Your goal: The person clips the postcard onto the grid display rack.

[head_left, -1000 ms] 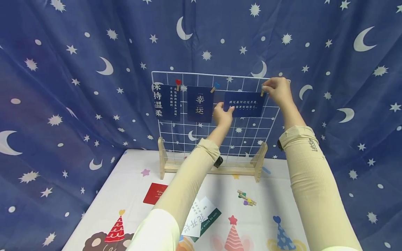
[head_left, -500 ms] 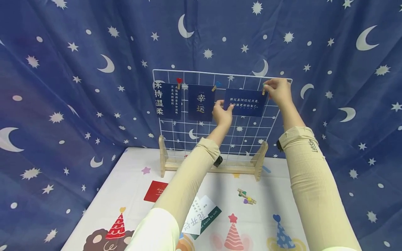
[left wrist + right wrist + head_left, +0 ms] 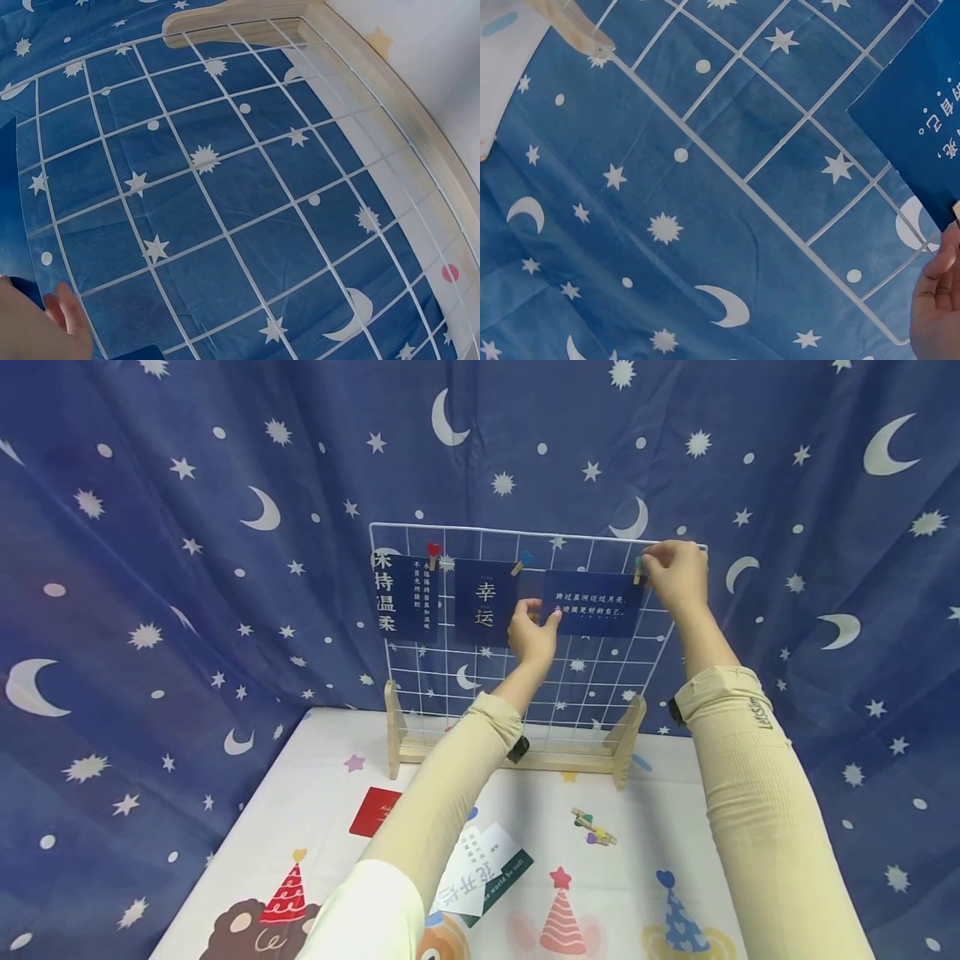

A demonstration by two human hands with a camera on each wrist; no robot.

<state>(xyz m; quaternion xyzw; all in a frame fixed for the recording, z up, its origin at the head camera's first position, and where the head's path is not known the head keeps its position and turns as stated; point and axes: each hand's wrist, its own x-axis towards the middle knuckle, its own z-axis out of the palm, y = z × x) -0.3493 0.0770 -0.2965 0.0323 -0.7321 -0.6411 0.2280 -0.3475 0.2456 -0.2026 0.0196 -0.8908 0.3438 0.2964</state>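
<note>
Star-and-moon blue drapery [image 3: 150, 527] backs a counter [image 3: 330, 793] under a party-hat print cloth, where a white wire grid panel [image 3: 570, 677] stands upright in a wooden base [image 3: 517, 758]. Two dark blue cards already hang clipped at the panel's upper left. A third, a wide dark blue card [image 3: 592, 603], lies flat against the wires with its long axis level. The left hand [image 3: 531, 631] pinches the card's lower left corner, thumb over the face. The right hand [image 3: 678, 577], at the opposite upper right corner by the panel's top rail, pinches a small wooden clothespin [image 3: 638, 571] that sits on the card's top edge. So the clip lies up and to the right of the card's middle, nearest the right grip. Loose cards [image 3: 480, 877], a red card [image 3: 375, 812] and spare clothespins [image 3: 592, 828] lie on the cloth below.
</note>
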